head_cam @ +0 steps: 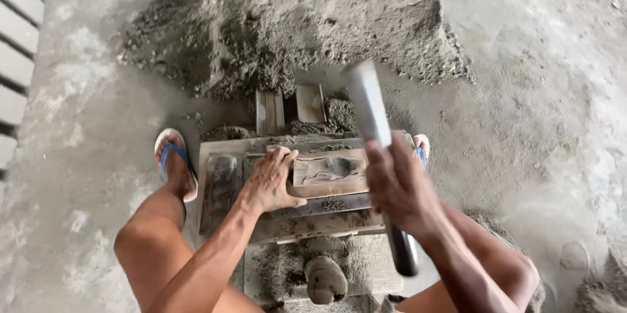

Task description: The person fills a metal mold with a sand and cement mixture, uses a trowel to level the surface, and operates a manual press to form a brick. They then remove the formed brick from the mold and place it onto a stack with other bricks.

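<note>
Left hand point(271, 186) lies spread, palm down, on the left end of the wooden block point(330, 172) seated in the mould point(225, 182) between the feet, while the right hand point(398, 186) is clenched round a raised mallet point(369, 107), sand heap point(287, 22) just beyond.

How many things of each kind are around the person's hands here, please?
Hands: 2, left hand, right hand
Hammers: 1, hammer
Wooden blocks: 1, wooden block
Blue sandals: 2, left sandal, right sandal
Sand heaps: 1, sand heap
Total: 7
</note>
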